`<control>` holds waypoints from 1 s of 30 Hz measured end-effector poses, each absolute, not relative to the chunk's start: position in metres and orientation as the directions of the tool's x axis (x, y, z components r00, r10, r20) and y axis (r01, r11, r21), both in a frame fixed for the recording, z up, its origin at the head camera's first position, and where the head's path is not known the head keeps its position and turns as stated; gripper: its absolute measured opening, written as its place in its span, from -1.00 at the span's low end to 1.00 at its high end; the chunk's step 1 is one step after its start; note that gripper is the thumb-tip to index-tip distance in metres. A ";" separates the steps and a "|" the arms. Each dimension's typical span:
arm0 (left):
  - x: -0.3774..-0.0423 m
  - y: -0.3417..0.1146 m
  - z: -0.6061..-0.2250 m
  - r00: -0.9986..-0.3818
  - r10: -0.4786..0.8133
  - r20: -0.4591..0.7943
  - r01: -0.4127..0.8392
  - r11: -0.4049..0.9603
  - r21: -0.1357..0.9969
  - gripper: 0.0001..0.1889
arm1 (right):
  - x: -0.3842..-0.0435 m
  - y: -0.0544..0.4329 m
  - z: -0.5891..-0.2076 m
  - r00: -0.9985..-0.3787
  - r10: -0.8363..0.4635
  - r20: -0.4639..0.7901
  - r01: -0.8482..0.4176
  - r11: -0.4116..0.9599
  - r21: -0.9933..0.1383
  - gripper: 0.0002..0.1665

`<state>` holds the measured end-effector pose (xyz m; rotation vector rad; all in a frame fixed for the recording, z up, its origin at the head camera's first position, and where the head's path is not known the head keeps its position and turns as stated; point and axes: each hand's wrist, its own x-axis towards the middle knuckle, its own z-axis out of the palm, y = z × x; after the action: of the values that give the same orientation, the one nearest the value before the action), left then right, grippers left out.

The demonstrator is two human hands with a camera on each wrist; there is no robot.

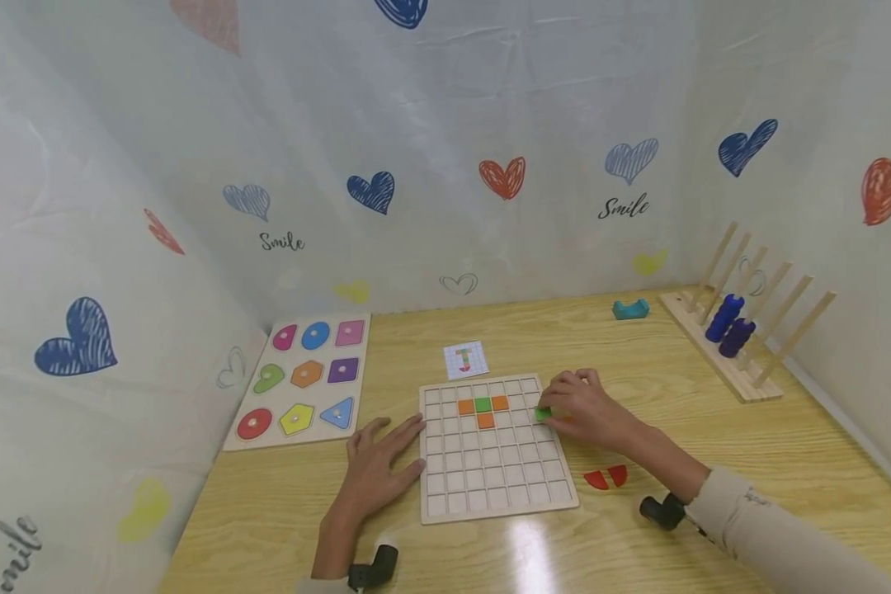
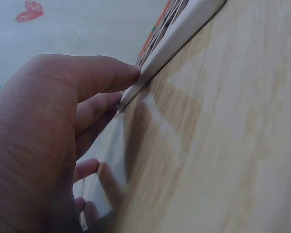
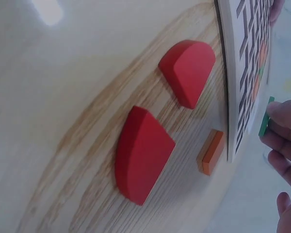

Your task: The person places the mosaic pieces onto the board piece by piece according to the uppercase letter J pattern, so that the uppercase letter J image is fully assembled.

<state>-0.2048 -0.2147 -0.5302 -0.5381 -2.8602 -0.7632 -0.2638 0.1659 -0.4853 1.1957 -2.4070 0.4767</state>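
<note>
In the head view my right hand (image 1: pixel 585 410) pinches a green square tile (image 1: pixel 543 414) between thumb and fingers, over the right edge of a wooden grid board (image 1: pixel 490 480). The right wrist view shows that green tile (image 3: pixel 266 116) seen edge-on at the fingertips. My left hand (image 1: pixel 374 472) rests beside the board's left edge, fingers extended, fingertips touching its side (image 2: pixel 172 41). On the grid, a green tile (image 1: pixel 483 404) sits between two orange tiles (image 1: pixel 500 403), with another orange tile (image 1: pixel 486 421) below it. A pattern card (image 1: pixel 465 360) lies behind the board.
Two red quarter-round pieces (image 1: pixel 596 480) and an orange tile (image 3: pixel 211 153) lie right of the board. A shape puzzle (image 1: pixel 321 346) is at the left. A peg rack (image 1: pixel 720 351) with blue and purple beads stands at the right, near a teal piece (image 1: pixel 630 310).
</note>
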 end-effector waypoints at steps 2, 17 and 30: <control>-0.205 -0.214 -0.529 -0.926 0.308 0.220 0.377 0.802 0.463 -0.37 | -0.264 0.164 -0.486 -0.542 -0.670 0.508 -0.815 0.567 -0.122 -0.76; -0.205 -0.214 -0.527 -0.926 0.311 0.216 0.377 0.803 0.461 -0.37 | -0.262 0.149 -0.488 -0.551 -0.701 0.452 -0.808 0.583 -0.081 -0.80; -0.204 -0.215 -0.528 -0.923 0.310 0.230 0.384 0.800 0.461 -0.37 | -0.258 0.138 -0.488 -0.564 -0.702 0.434 -0.817 0.552 -0.168 -0.85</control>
<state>-0.2042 -0.2148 -0.5279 -0.5506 -2.8437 -0.7734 -0.2578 0.1376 -0.4877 1.2524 -2.4747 0.5090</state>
